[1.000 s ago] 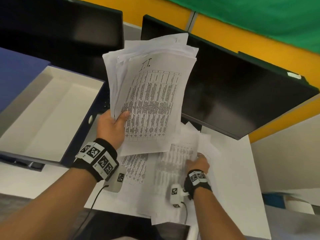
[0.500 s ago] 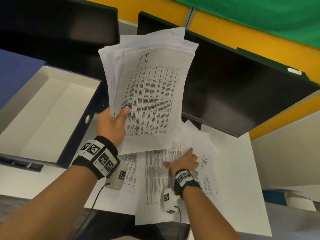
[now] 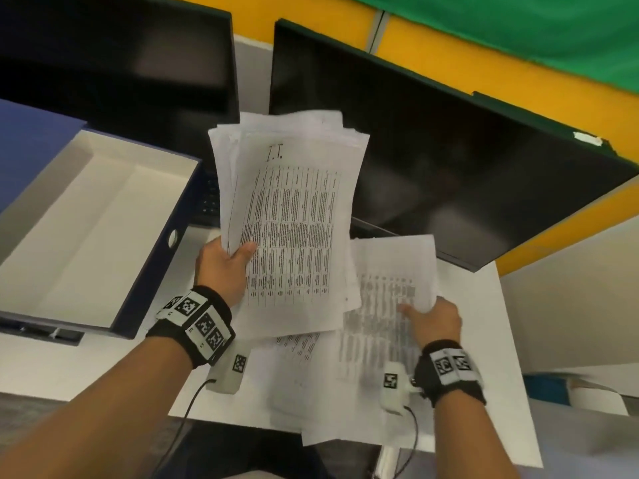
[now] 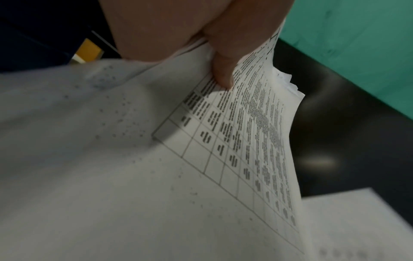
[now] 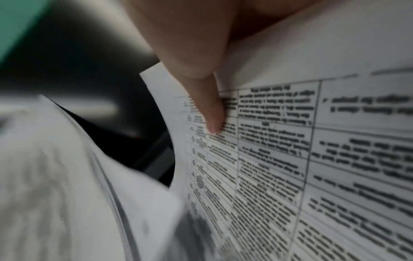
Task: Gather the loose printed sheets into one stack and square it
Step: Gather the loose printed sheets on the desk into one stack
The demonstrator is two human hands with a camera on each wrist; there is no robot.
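Note:
My left hand (image 3: 224, 264) grips a thick, uneven stack of printed sheets (image 3: 290, 216) by its lower left edge, held upright above the desk; the thumb (image 4: 223, 70) presses on the top page's table (image 4: 245, 150). To the right, my right hand (image 3: 432, 316) pinches a printed sheet (image 3: 390, 281) at its right edge and holds it raised off the desk; its thumb (image 5: 210, 109) lies on the print (image 5: 290, 159). More loose printed sheets (image 3: 311, 375) lie on the white desk (image 3: 501, 392) beneath both hands, some overhanging the front edge.
An open blue box file (image 3: 93, 229) with a white inside sits at the left. Two dark monitors (image 3: 449, 160) stand close behind the papers. A yellow wall and green cloth (image 3: 518, 25) are beyond. The desk ends at right near a grey partition (image 3: 570, 305).
My right hand went from resting flat on the loose sheets to pinching one and lifting it up to the right. The left hand's stack has dropped lower in view.

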